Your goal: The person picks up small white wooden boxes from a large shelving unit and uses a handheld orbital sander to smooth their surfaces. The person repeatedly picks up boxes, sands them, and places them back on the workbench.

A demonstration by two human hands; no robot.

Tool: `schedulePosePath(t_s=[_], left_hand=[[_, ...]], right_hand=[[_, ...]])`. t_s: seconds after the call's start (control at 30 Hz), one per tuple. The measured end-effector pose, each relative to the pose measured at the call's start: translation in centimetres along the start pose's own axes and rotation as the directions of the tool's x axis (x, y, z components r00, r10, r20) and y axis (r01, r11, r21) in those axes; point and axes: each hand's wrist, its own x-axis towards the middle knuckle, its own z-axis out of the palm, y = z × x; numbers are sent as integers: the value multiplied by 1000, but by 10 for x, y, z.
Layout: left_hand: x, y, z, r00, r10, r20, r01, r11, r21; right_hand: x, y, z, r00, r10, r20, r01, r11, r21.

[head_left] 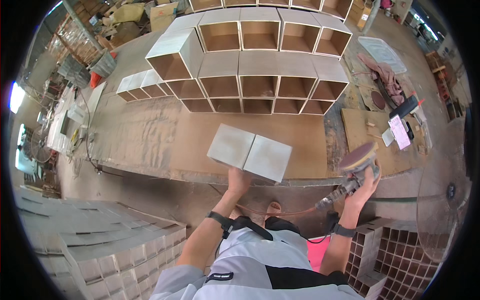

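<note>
My left hand (239,182) is closed on the near side of a white-painted double box (230,145), its fingers partly hidden beneath it. Two square faces of this box show side by side, with a narrow seam between them. It is turned at a slant over the table's front edge. Off to the right, my right hand (369,184) is wrapped round a round-pad air sander (356,172). The sander's reddish-brown disc is tilted upward, apart from the box. A reddish hose (295,213) runs from its handle across in front of my body.
Stacked open white boxes (260,64) with brown insides stand at the table's (130,135) far side. A phone (399,132), a cloth (384,75) and a clear plastic lid (382,54) lie to the right. Stacked boxes (120,250) and a fan (447,195) flank me.
</note>
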Motion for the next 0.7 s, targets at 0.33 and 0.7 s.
schedulePosePath(t_s=[0.33, 0.7], left_hand=[[-12, 28, 2, 957, -210, -202, 219, 975, 27], [0, 47, -45, 935, -223, -275, 95, 906, -412]], right_hand=[[46, 67, -68, 871, 115, 478, -466, 503, 728], [62, 71, -22, 816, 147, 560, -482, 707, 518]])
